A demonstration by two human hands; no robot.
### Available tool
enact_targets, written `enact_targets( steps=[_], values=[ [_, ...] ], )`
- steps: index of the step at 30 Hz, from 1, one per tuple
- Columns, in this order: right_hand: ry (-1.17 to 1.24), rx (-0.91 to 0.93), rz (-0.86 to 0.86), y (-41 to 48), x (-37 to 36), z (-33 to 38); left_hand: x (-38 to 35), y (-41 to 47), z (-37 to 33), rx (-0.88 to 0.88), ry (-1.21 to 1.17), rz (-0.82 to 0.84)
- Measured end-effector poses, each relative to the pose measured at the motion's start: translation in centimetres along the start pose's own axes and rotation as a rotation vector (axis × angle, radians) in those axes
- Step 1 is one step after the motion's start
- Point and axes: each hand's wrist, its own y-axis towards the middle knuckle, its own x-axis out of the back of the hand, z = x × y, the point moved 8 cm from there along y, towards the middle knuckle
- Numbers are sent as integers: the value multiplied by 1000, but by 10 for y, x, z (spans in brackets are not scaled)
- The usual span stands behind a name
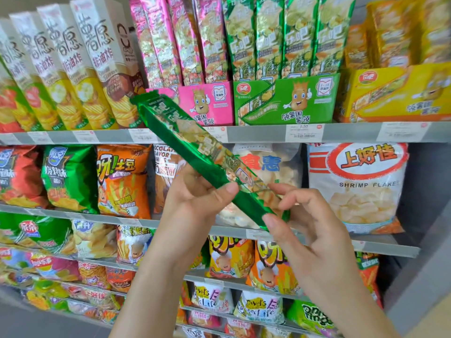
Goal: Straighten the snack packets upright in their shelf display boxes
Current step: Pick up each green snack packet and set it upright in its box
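L hand (192, 195) & R hand (312, 230) fingers pinch tilted green pkt (195, 147); green box (285, 103) holds upright pkts (280, 37).

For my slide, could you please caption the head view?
Left hand and right hand hold a tilted green packet before shelves.

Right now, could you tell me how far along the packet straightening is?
Done: packets in the green display box stand upright. In hand: left hand and right hand hold one green packet, tilted, outside any box. Left: standing it upright in a box.
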Motion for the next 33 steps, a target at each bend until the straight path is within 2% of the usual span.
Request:
enact_targets(
  steps=[3, 6, 8, 11, 17, 20, 23, 26, 29, 33],
  values=[
    [26, -8, -29, 0, 3, -4, -4, 8, -9, 12, 13, -18],
    [27, -8, -51, -1, 6, -7, -5, 19, -32, -157, 182, -133],
    [22, -35, -57, 1, 10, -10, -3, 25, -44, -243, 162, -228],
    [53, -30, -48, 8, 18, -8, -1, 37, -42, -232, 78, -314],
    [219, -73, 11, 23, 39, -5, -29, 62, -54, -219, 47, -222],
    [212, -59, -6, 33, 56, -1, -45, 73, -70, -305, 110, -175],
    [123, -41, 49, 52, 74, 8, -73, 82, -92, -431, 208, -54],
    [-78, 65, 63, 82, 100, 34, -94, 94, -105, -416, 320, -55],
    [-2, 211, -68, 121, 133, 74, -124, 105, -114, -451, 383, 27],
    [36, 342, -95, 165, 149, 121, -160, 120, -109, -442, 423, 152]
  ],
)
